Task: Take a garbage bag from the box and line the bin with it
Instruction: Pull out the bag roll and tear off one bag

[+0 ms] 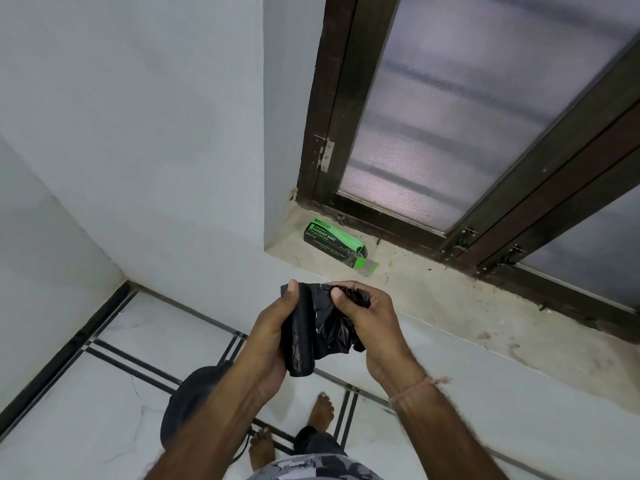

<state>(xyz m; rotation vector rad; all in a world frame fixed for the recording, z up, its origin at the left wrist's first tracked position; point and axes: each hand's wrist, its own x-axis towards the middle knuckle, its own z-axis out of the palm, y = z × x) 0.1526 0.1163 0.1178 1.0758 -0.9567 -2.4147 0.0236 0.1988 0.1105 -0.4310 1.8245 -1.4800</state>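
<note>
Both forearms reach forward from the bottom edge of the view and meet over the tiled floor. Left hand is clenched around a black roll of garbage bags, thumb pressed over its top end, the roll standing nearly upright in the palm. Right hand pinches a crumpled loose end of the same black plastic between thumb and fingers, just beside the roll. A thin thread band circles the right wrist. Below the left forearm a dark round bin stands on the floor, near two bare feet. Farther off, the green and black box lies on the stone sill, near its left corner, end flap open, beside the dark window frame.
</note>
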